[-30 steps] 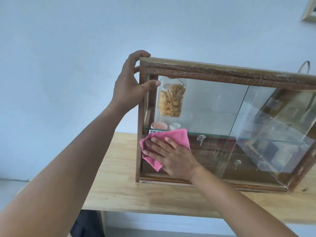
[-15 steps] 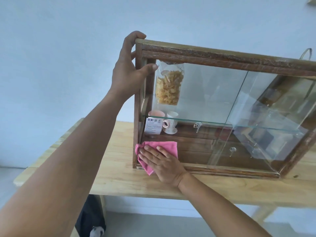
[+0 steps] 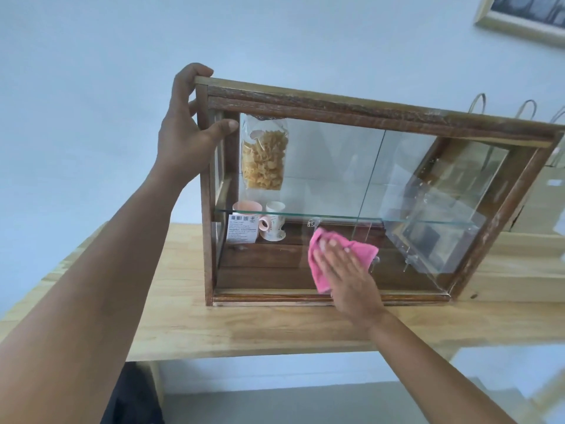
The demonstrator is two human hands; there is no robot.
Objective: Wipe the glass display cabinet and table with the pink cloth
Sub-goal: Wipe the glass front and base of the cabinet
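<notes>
A glass display cabinet (image 3: 336, 102) with a dark wooden frame stands on a light wooden table (image 3: 244, 328) against the wall. My left hand (image 3: 183, 139) grips the cabinet's top left corner, thumb on the front frame. My right hand (image 3: 345, 276) lies flat on the pink cloth (image 3: 318, 270) and presses it against the lower front glass, near the middle. Inside are a bag of yellow snacks (image 3: 264, 160) and two cups (image 3: 272, 221) by a glass shelf.
Paper bags with handles (image 3: 550, 191) stand behind the cabinet at the right. A framed picture (image 3: 519, 19) hangs on the wall at upper right. The table's front edge runs below my right wrist. A dark object (image 3: 131, 396) sits under the table at left.
My right hand has slid the pink cloth along the lower glass from the bottom left corner to the middle. My left hand keeps its hold on the top left corner.
</notes>
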